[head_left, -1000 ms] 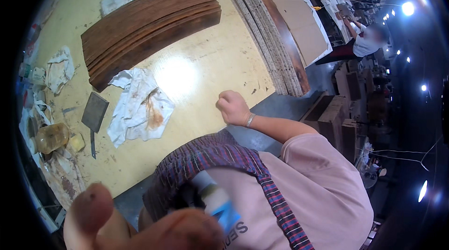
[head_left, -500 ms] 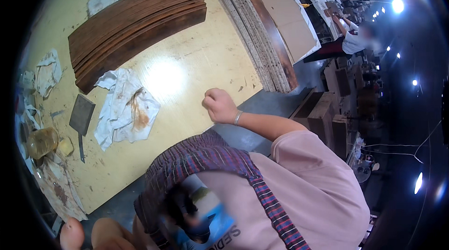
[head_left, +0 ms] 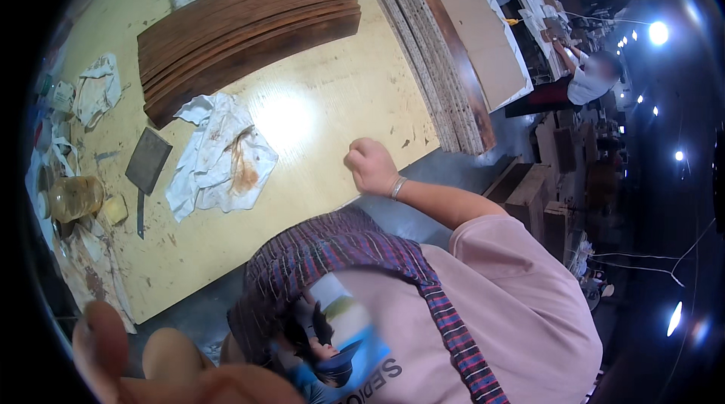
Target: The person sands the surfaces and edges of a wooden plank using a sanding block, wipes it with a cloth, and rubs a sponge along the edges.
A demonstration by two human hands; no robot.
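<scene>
My right hand (head_left: 371, 168) rests as a fist on the front edge of the pale yellow table (head_left: 317, 106), with a bracelet at its wrist. Nothing shows in its curled fingers. At the lower left, close and blurred, is my left hand (head_left: 102, 340); a fingertip points up, while most fingers are cut off or smeared. Left of my right hand lies a crumpled white cloth (head_left: 215, 151) with brown stains. Beside it are a dark rectangular block (head_left: 149, 159) and a thin dark strip (head_left: 140, 214). Farther back sits a stack of curved brown wooden panels (head_left: 249, 26).
Chipboard-cored panels (head_left: 445, 64) are stacked at the table's right side. On the left stand a jar of amber liquid (head_left: 79, 198), a yellow sponge (head_left: 115, 209) and another stained cloth (head_left: 97, 88). Another person (head_left: 593, 79) works at a bench far right. Wooden pieces (head_left: 529, 196) stand beyond my right arm.
The view has shifted, so the table and its things appear farther right. My left hand has come larger into the lower left. My right fist stays on the table edge.
</scene>
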